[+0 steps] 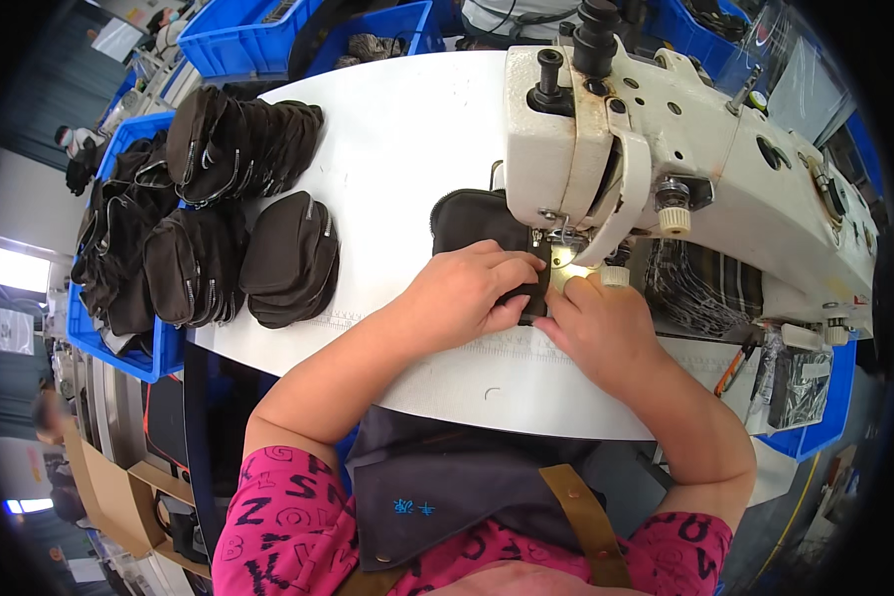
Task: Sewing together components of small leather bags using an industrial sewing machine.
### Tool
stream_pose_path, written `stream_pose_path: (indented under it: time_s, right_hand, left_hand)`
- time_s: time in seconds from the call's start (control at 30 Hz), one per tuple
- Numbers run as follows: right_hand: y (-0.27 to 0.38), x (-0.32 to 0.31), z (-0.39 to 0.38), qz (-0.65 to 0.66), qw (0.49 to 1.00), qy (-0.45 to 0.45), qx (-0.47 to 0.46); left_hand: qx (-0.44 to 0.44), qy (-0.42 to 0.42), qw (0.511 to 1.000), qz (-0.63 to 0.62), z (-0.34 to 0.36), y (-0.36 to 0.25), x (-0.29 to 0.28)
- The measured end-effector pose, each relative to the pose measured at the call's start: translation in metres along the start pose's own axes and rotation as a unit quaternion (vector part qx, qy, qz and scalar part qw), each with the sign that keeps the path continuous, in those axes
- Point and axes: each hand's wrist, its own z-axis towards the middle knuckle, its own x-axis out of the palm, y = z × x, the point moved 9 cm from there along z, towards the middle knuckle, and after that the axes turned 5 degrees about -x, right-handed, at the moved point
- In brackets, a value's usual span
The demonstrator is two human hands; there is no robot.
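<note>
A dark zippered fabric pouch piece lies on the white table under the needle area of a white sewing machine. My left hand presses on its near part, fingers curled and thumb beside them, gripping the cloth left of the needle. Just right of the presser foot, my right hand has its fingers closed at the edge of the same piece. A small lamp lights the spot above those fingertips. My fingers hide part of the fabric's near edge.
Stacks of dark zippered pouches stand on the table's left, beside a full blue crate. Striped dark fabric pieces pile up under the machine arm. An orange-handled tool and plastic-wrapped packs lie at right.
</note>
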Motion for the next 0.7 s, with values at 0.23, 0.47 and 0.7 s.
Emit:
stream_pose_path:
  time_s: [0.23,0.47,0.7]
  right_hand:
    - [0.002,0.000,0.000,-0.008,1.000,-0.011,-0.008]
    - [0.002,0.003,0.000,-0.038,0.999,-0.006,-0.005]
    - [0.001,0.006,0.000,-0.022,1.000,0.000,0.003]
  left_hand:
    - [-0.019,0.010,1.000,-0.020,0.001,0.003,0.000]
    - [-0.040,0.026,0.999,0.002,0.004,0.010,0.003]
    - [-0.054,-0.002,0.999,0.007,0.009,0.018,-0.001]
